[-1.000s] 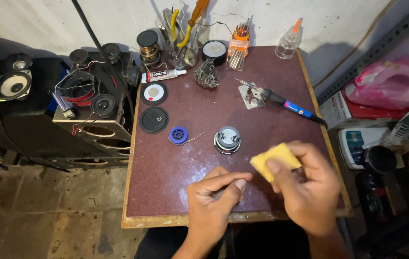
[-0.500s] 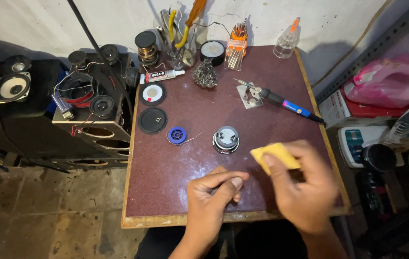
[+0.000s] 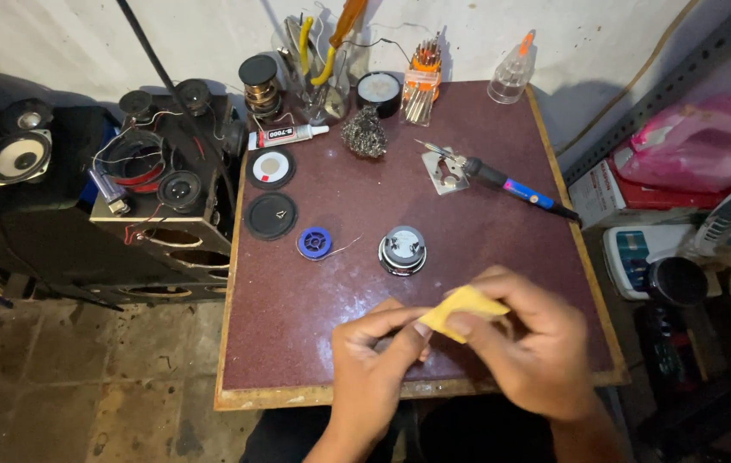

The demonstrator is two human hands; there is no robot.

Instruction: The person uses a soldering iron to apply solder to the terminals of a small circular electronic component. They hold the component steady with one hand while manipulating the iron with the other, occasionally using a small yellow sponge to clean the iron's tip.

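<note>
Both hands meet over the table's [image 3: 554, 214] near edge: right hand [image 3: 528, 351] pinches a small yellow pad [image 3: 462, 309], left hand [image 3: 378, 356] fingertips nip its corner. Looks like unfolding it; next needs a gentle 2-handed pull. Small speaker [image 3: 402, 250] just beyond.

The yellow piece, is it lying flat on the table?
No, the yellow piece is held up off the table, pinched by the fingers of the left hand and the right hand.
</note>
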